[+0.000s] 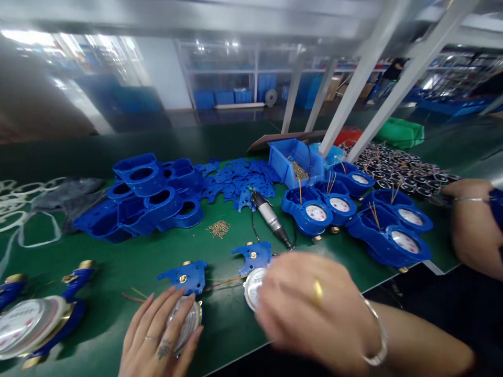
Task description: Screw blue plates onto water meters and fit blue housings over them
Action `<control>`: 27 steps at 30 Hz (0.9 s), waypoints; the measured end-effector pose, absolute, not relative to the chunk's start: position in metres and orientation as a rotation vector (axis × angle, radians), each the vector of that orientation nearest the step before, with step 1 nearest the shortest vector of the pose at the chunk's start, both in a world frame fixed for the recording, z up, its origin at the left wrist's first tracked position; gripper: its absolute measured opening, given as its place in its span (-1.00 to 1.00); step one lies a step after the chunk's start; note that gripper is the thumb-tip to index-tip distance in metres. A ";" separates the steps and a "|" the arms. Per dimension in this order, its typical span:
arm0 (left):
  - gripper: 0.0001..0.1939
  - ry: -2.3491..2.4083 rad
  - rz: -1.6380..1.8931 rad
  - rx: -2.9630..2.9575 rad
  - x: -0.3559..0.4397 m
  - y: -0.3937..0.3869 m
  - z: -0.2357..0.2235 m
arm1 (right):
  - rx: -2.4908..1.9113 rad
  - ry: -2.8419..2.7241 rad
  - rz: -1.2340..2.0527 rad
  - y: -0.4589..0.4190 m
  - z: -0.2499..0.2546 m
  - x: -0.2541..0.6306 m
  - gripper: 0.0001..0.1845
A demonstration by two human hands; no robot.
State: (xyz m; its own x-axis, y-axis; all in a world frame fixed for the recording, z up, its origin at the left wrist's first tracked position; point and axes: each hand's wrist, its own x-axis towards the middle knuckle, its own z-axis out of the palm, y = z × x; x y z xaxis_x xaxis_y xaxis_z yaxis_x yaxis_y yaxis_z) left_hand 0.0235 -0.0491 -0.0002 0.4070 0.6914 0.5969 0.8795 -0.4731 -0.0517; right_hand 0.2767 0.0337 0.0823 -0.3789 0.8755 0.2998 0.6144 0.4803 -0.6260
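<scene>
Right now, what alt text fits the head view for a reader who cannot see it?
On a green workbench, the left hand rests on a water meter while the blurred right hand covers another meter. Behind lie blue housings and an electric screwdriver.

The tabletop (118, 262) is dark green. The meter housings (149, 201), flat plates (236, 180) and parts bin (296, 157) are bright blue. The meter dials (316, 212) are white with fine red markings. The loose screws (219, 228) are brass-coloured. The electric screwdriver (269, 215) is silver with a black tip. The ring (317, 292) is gold, the bracelet (377, 335) silver.
</scene>
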 end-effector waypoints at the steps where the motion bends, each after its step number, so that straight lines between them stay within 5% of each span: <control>1: -0.71 -1.391 -0.771 -2.280 0.023 -0.050 0.001 | -1.308 -2.188 0.458 0.057 0.075 0.280 -0.72; 3: -0.67 -1.484 -0.867 -2.216 0.024 -0.050 0.006 | -1.633 -2.323 0.116 0.100 0.055 0.282 -0.59; 7: -0.65 -1.666 -0.955 -2.110 0.027 -0.046 0.025 | -1.857 -2.334 0.083 0.154 0.007 0.272 -0.32; 14: -0.75 -1.745 -0.716 -2.209 0.013 -0.022 0.032 | -1.920 -2.286 0.092 0.173 -0.031 0.269 -0.35; 27: -0.76 -1.969 0.258 -2.598 0.034 0.153 -0.007 | -1.431 -1.765 0.011 0.164 -0.005 0.271 -0.34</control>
